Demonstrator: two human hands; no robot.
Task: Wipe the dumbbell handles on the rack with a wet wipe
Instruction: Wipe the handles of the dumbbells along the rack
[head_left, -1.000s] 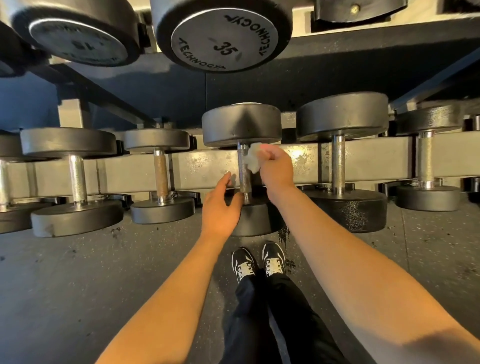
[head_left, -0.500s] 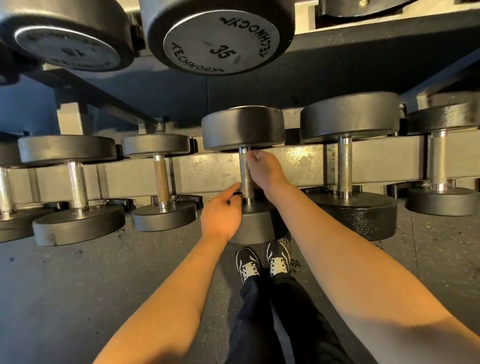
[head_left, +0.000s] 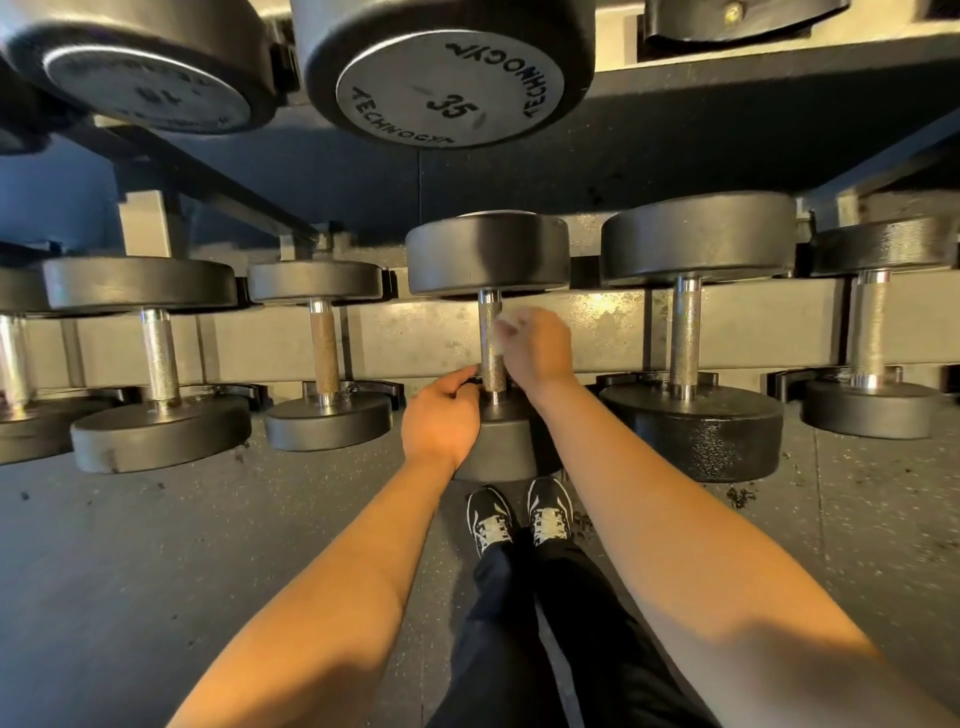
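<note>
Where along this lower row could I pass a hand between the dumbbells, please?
The widest gap lies between the rusty-handled dumbbell and the dumbbell being wiped. It is crowded at that handle, with the left hand and the right hand holding the wipe.

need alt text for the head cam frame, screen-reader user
Seen from above, a person's right hand presses a white wet wipe against the handle of a black dumbbell on the lower rack, while the left hand rests on that dumbbell's near head. More dumbbells sit either side, one above marked 35.
</note>
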